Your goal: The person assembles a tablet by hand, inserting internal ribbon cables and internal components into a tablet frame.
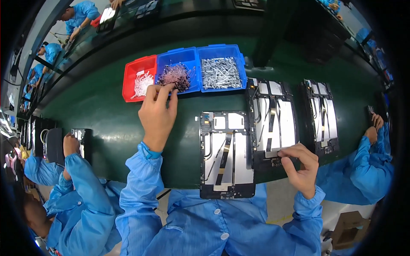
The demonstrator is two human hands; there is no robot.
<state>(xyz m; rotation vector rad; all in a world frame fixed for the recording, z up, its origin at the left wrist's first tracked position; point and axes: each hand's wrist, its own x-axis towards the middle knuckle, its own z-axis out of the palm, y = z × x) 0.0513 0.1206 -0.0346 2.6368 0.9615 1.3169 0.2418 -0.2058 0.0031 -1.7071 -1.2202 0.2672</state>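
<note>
My left hand (pixel 158 111) reaches into the near edge of a blue bin (pixel 193 68) that holds a heap of small dark and pink parts (pixel 174 76). Its fingers and thumb are drawn together among the parts; whatever is between them is too small to name. My right hand (pixel 302 166) is closed, thumb and forefinger close together, at the lower end of an opened tablet (pixel 284 123). What that pinch holds, if anything, does not show. Another opened tablet (pixel 239 158) lies directly before me, its lower end at the table's front edge.
A red bin (pixel 129 81) with white pieces and a blue bin (pixel 242 70) with silvery strips flank the middle bin. A third opened tablet (pixel 329 115) lies to the right on the green table (pixel 115 128). Co-workers in blue sit close on both sides. A dark post (pixel 267 42) stands behind.
</note>
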